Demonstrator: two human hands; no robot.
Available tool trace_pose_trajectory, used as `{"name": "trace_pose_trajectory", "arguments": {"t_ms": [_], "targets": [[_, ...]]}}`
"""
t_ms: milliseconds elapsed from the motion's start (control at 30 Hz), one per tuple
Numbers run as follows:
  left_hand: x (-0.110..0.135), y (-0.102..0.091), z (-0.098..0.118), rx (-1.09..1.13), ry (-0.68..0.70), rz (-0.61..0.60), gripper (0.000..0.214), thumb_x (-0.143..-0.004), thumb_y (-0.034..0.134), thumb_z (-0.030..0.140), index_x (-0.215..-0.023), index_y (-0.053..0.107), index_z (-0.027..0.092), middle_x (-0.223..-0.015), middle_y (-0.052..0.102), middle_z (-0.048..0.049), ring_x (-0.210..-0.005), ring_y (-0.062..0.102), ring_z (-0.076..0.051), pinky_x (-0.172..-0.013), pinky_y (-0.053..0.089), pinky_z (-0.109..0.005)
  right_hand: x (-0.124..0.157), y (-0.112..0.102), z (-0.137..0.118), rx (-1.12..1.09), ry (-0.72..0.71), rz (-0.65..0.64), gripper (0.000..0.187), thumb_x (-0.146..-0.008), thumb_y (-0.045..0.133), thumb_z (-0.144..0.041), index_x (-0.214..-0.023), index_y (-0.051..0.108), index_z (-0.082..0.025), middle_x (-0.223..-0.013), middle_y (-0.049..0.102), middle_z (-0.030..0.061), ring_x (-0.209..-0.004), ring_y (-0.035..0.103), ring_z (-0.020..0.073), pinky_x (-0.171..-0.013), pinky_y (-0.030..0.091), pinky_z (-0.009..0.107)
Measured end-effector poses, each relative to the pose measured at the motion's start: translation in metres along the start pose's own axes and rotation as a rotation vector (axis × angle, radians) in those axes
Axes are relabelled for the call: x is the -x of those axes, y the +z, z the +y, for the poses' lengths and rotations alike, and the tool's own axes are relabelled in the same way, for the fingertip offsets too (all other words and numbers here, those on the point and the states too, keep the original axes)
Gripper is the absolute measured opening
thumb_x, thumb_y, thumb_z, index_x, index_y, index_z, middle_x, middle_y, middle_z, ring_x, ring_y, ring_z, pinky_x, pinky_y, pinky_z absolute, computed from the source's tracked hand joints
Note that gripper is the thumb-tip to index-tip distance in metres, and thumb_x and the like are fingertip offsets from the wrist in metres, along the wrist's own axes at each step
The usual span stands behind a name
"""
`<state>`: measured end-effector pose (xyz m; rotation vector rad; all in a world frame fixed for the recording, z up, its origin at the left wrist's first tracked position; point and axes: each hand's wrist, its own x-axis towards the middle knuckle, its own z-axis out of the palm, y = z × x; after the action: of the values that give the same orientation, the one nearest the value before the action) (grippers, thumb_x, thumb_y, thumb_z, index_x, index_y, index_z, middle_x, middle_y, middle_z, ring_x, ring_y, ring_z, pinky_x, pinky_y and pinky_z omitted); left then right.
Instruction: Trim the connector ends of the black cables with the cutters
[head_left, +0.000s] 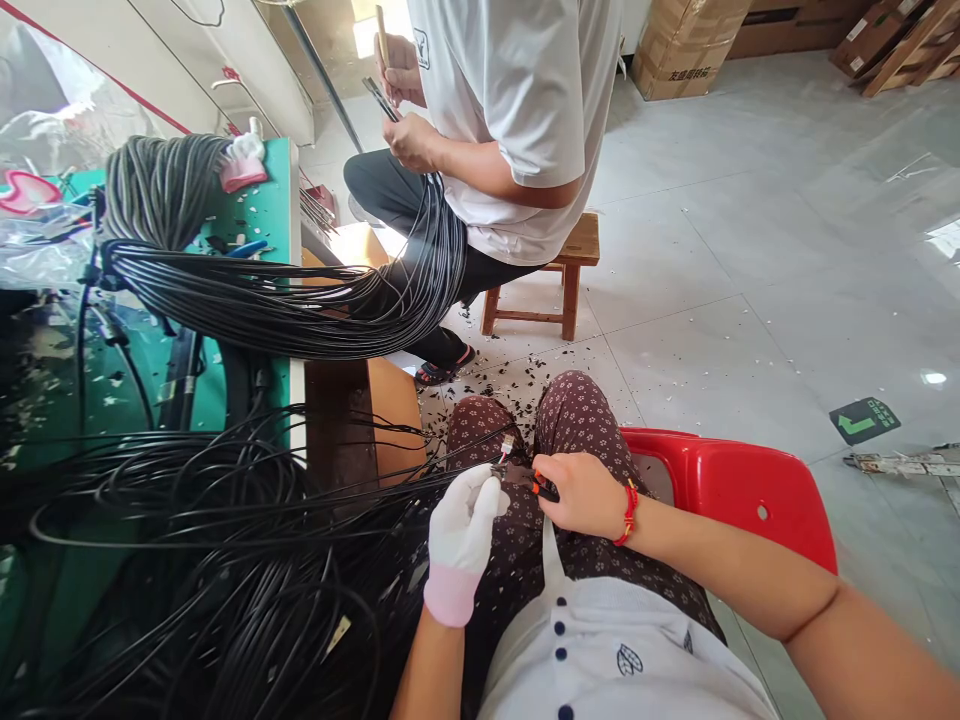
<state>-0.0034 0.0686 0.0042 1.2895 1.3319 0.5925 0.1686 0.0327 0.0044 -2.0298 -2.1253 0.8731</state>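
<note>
My left hand (463, 525), in a white glove with a pink cuff, pinches the end of a thin black cable. Just past its fingertips are short coloured wires and a small white connector (507, 444). My right hand (581, 492) is bare and closed round a small tool with an orange and black handle (546, 490); its working end is hidden or too small to make out. Both hands are close together above my lap. A large tangle of black cables (225, 510) spreads to the left of my gloved hand.
A co-worker (517, 100) sits on a wooden stool (577, 245) ahead, holding cable ends and a tool. A black cable bundle (300, 310) runs from the green table (279, 210) to their lap. A red plastic stool (757, 500) is at right. Scraps litter the floor.
</note>
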Motion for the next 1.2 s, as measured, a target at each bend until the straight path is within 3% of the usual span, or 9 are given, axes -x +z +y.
{"name": "trace_pose_trajectory", "arguments": {"t_ms": [233,400,967,1200], "targets": [[0.000,-0.001,0.002,0.141,-0.031,0.008,0.023,-0.086,0.052,0.034,-0.096,0.060,0.015,-0.065,0.065,0.0007,-0.058,0.059,-0.013,-0.063,0.050,-0.026,0.001,0.004,0.004,-0.138,-0.032,0.119,0.002,-0.076,0.050,-0.021,-0.075,0.049,-0.019,-0.068,0.057,-0.0002,-0.061,0.051,0.0128,-0.056,0.031,0.023],[0.001,-0.002,0.004,0.135,-0.011,-0.018,0.021,-0.087,0.050,0.033,-0.097,0.060,0.016,-0.063,0.064,0.0023,-0.058,0.059,-0.012,-0.063,0.048,-0.024,0.002,0.004,0.000,-0.040,-0.060,0.155,0.017,-0.074,0.052,-0.033,-0.084,0.052,-0.019,-0.075,0.058,0.0027,-0.069,0.052,0.0166,-0.064,0.035,0.026],[-0.001,-0.002,0.001,0.075,0.073,-0.075,0.020,-0.088,0.050,0.028,-0.098,0.061,0.016,-0.059,0.059,0.0036,-0.057,0.054,-0.011,-0.063,0.044,-0.023,0.000,-0.008,-0.003,0.094,-0.015,-0.034,0.020,-0.077,0.049,-0.038,-0.083,0.051,-0.019,-0.073,0.059,0.0041,-0.065,0.055,0.0180,-0.056,0.032,0.027],[-0.003,-0.002,0.004,0.132,0.038,-0.110,0.021,-0.088,0.049,0.032,-0.092,0.062,0.015,-0.057,0.058,0.0030,-0.057,0.052,-0.011,-0.062,0.043,-0.024,-0.001,-0.006,0.000,-0.048,-0.054,-0.050,0.012,-0.077,0.051,-0.031,-0.074,0.047,-0.020,-0.066,0.057,0.0006,-0.059,0.052,0.0139,-0.054,0.028,0.024]]}}
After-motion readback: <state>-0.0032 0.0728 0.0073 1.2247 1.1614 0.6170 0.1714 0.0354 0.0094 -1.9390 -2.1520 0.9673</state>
